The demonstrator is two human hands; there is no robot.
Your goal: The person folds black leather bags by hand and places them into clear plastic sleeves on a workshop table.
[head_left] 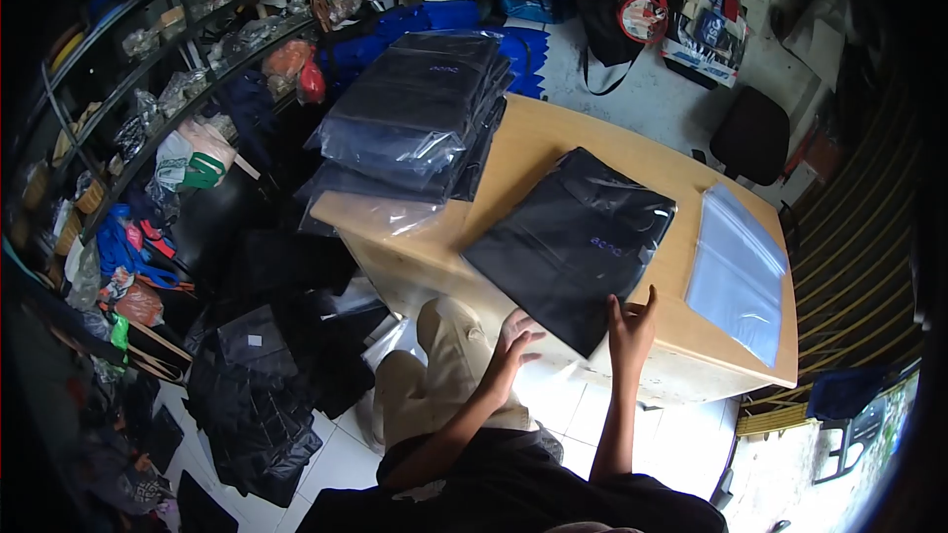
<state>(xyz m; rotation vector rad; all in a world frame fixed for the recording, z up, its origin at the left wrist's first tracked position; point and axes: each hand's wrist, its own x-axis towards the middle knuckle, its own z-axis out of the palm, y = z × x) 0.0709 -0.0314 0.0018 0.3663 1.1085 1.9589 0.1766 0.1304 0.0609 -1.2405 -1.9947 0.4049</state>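
Note:
A dark folded fabric item in clear plastic [563, 247], with small purple lettering, lies at an angle on the wooden table, its near corner sticking out past the front edge. My right hand [630, 334] is at its near right edge, thumb and fingers spread apart, the fingertips close to or touching the plastic. My left hand [512, 347] hovers in front of the table, left of that near corner, fingers apart and slightly blurred, holding nothing. At the table's left end rises a stack of similar plastic-wrapped dark items [410, 104]. Several flat clear plastic sleeves [736, 271] lie to the right.
The wooden table [533, 123] stands before my knees. Shelves [118, 99] crowded with bagged goods line the left. Dark packages [252, 395] are heaped on the tiled floor. Blue bundles [425, 18] lie behind the stack; a black chair [750, 133] is beyond the table.

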